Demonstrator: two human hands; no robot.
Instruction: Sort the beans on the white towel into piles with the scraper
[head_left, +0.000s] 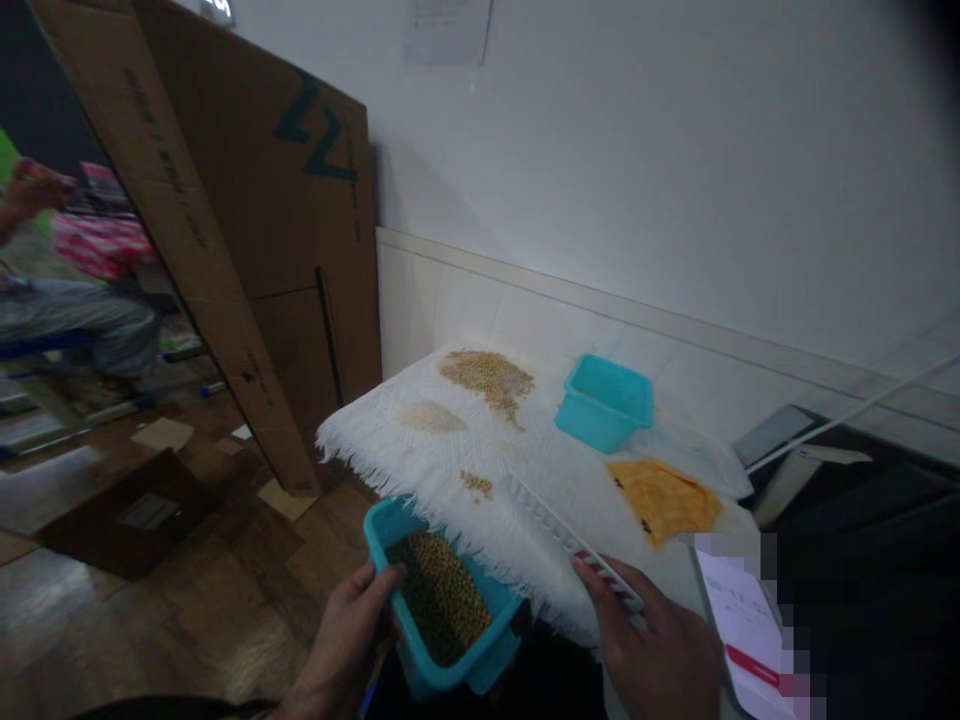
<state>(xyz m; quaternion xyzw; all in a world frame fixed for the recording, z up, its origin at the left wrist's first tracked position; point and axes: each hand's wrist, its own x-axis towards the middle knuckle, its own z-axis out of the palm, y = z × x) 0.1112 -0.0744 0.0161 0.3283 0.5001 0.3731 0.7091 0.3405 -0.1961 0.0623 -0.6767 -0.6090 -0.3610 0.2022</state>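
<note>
My left hand (346, 628) grips the rim of a teal plastic tub (480, 655) full of small tan beans (442, 598), held just below the front edge of a white fringed cloth (570, 470). My right hand (654, 640) is closed on the near end of a long white slotted scraper (559, 530) that lies across the cloth. On the cloth sit a small heap of beans (477, 484), a larger pile of beans (489, 376) and a pale patch of fine grain (430, 416).
An empty teal tub (604, 402) stands on the cloth beside a yellow rag (663, 498). Large cardboard sheets (247, 220) lean against the wall at left. A paper (746, 625) lies at right. Another person (45, 250) sits far left.
</note>
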